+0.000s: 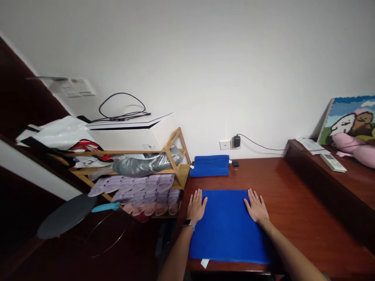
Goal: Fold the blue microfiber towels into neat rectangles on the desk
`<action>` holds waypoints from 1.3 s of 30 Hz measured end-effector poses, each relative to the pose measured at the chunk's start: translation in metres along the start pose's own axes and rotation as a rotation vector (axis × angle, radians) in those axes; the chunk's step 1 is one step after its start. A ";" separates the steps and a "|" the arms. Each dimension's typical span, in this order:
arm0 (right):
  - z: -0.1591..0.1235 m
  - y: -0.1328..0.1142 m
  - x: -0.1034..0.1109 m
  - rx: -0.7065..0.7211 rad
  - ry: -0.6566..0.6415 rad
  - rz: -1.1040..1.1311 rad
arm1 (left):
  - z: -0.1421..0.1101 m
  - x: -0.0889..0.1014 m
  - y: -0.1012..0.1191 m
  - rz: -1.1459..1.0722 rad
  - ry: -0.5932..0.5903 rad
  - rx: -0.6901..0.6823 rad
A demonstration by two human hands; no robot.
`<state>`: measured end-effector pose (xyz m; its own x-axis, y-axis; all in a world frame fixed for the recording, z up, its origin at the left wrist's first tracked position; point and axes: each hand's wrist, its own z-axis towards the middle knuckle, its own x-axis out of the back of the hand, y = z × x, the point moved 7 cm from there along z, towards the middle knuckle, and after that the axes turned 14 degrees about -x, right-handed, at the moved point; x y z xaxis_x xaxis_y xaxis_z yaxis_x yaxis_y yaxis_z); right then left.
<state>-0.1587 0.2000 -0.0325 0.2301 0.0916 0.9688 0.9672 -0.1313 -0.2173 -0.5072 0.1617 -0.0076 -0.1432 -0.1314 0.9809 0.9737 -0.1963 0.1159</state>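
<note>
A blue cloth (pixel 227 230) lies spread flat on the reddish-brown wooden table (pixel 304 218), with a white tag at its near edge. My left hand (pixel 197 205) rests flat at the cloth's far left corner, fingers stretched forward and thumb apart. Flat at the far right corner lies my right hand (pixel 256 206), its fingers also extended. Neither hand grips anything. Behind the spread cloth, against the wall, sits a folded blue cloth (pixel 209 167) with small white tags at its sides.
Left of the table stands a wooden shoe rack (pixel 179 156) with several purple and pink slippers (pixel 146 187) and a white box (pixel 129 138) on top. A frying pan (pixel 68 216) is beside it. On the right, a raised shelf holds a remote control (pixel 333 162) and a pink plush toy (pixel 356 150).
</note>
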 end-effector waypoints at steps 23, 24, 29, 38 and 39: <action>0.001 0.003 -0.004 0.016 0.030 -0.019 | -0.127 0.008 -0.034 0.119 0.083 0.089; 0.001 0.003 -0.003 0.015 0.023 -0.022 | -0.127 0.009 -0.040 0.135 0.098 0.113; -0.007 -0.006 0.016 -0.020 0.034 -0.055 | -0.123 0.005 -0.049 0.125 0.159 0.157; -0.141 -0.093 -0.013 0.054 0.036 0.052 | -0.121 0.001 -0.053 0.179 0.239 0.130; -0.148 -0.094 -0.019 0.039 0.013 0.057 | -0.120 0.001 -0.052 0.182 0.230 0.133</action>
<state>-0.2696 0.0642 -0.0127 0.2842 0.0724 0.9560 0.9560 -0.0976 -0.2768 -0.5797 0.0549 -0.0311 0.0140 -0.3722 0.9280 0.9994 -0.0229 -0.0242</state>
